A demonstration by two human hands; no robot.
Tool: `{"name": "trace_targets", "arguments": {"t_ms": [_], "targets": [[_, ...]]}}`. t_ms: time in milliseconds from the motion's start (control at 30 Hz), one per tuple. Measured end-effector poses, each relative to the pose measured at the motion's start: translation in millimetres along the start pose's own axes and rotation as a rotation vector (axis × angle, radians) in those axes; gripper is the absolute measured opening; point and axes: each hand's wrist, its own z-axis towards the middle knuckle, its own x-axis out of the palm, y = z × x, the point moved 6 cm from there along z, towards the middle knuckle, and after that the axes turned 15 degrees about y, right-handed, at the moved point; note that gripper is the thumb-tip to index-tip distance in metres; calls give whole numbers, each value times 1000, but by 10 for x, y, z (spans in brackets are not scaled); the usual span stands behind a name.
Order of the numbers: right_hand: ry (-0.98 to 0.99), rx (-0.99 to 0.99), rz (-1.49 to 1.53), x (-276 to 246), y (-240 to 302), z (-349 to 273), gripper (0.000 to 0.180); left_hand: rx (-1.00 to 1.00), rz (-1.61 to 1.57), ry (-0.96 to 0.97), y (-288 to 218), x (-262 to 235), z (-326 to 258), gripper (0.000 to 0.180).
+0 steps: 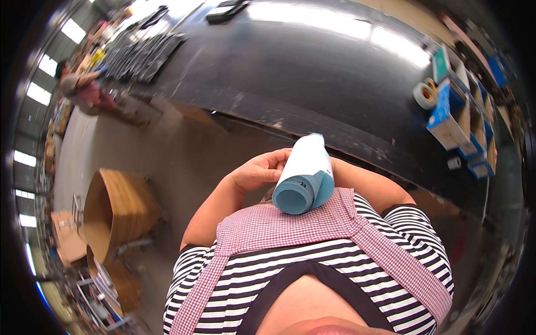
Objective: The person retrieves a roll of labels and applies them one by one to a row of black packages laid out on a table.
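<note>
In front of my chest is a roll of sheet material [307, 159], white on the outside and light blue on the inner side. Its hollow end tilts toward me, and a loose blue flap [322, 187] curls off its right side. My left hand [262, 170] grips the roll's left side, with the thumb against it and the fingers bent partly behind. From the right, my right forearm [365, 182] reaches in behind the roll, which hides that hand and its fingers. Both arms are close to the near edge of a black table.
The black table [268, 61] carries a stack of dark flat pieces [148, 53] at far left. Tape rolls [425, 96] and blue-and-white boxes [449, 120] stand at right. A bent brown board container [125, 206] stands on the left floor. Another person [86, 92] is at the far left.
</note>
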Motion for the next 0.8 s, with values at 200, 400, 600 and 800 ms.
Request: {"name": "trace_targets", "arguments": {"t_ms": [200,400,600,800], "targets": [[22,309,153,-295,-529,1062,30,386,-229,-206,-119,-359,-1033,57],[-575,366,-34,-1102,-293,1728,22,696,-157,-775,-364,-880,-2031,60],[442,-226,-1547,-391,428,2989,52,595,-192,-1264,-575,-1385,-2500,70],[408,-251,-1612,-729,-61,3942,72,763,-367,-1187,-1036,-1869,-2710,72]]}}
